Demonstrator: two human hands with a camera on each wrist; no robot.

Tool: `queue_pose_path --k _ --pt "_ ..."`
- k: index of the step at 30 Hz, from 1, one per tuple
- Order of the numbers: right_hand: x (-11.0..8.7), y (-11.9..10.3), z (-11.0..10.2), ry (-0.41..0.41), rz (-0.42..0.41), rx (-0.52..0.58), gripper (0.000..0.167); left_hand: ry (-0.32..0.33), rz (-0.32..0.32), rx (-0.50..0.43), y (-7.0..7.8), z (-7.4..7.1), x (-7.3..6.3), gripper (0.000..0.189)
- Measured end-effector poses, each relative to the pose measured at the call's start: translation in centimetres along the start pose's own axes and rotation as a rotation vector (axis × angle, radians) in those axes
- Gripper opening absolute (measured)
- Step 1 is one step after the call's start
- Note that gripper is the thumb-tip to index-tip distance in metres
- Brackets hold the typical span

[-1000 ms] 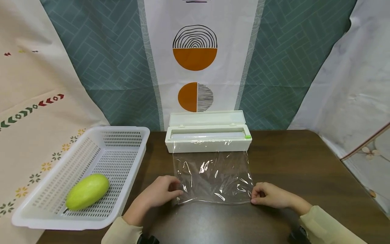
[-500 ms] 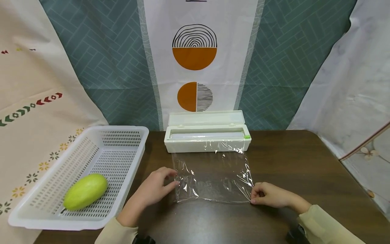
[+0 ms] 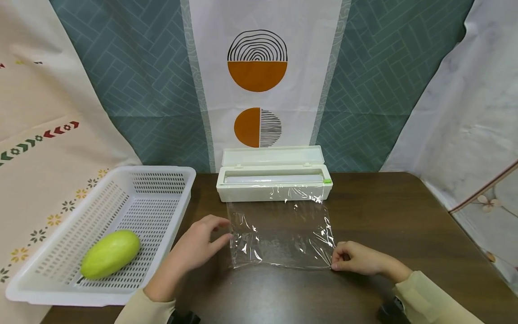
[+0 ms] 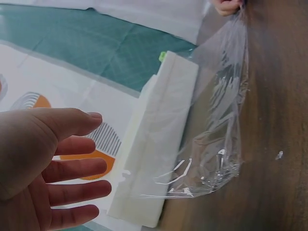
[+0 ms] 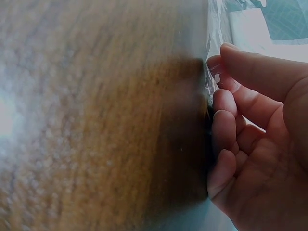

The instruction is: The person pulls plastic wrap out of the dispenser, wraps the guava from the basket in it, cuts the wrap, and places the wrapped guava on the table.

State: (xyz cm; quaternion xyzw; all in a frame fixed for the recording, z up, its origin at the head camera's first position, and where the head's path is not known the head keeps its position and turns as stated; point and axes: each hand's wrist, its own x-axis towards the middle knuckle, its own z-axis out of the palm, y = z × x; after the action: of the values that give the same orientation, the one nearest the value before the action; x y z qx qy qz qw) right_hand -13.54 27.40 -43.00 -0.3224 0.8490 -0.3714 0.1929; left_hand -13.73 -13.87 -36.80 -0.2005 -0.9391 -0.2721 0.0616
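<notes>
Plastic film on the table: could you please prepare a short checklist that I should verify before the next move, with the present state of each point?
1. Right hand pinches the plastic film at its near right corner: ok.
2. Left hand grips the opposite side: not ok; its fingers are spread and hold nothing.
3. Lid of the white box stands open: ok.
4. Plastic film lies smooth: not ok; creases and glints show on both sides.
5. Green piece sits at the right end of the white box: ok.
6. Plastic film cut through at the white box: cannot tell; it is too transparent there.
</notes>
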Motion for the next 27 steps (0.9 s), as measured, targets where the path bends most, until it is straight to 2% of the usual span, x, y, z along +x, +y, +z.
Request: queue_pose_path --k 18,27 --pt "0.0 0.5 0.1 -0.005 0.014 0.021 0.013 0.122 0.081 0.018 0.2 -1.8 -0.4 0.033" --pt "0.0 0.4 0.0 -0.01 0.007 0.024 0.014 0.146 0.057 0.04 -0.2 -2.6 -0.8 0.034"
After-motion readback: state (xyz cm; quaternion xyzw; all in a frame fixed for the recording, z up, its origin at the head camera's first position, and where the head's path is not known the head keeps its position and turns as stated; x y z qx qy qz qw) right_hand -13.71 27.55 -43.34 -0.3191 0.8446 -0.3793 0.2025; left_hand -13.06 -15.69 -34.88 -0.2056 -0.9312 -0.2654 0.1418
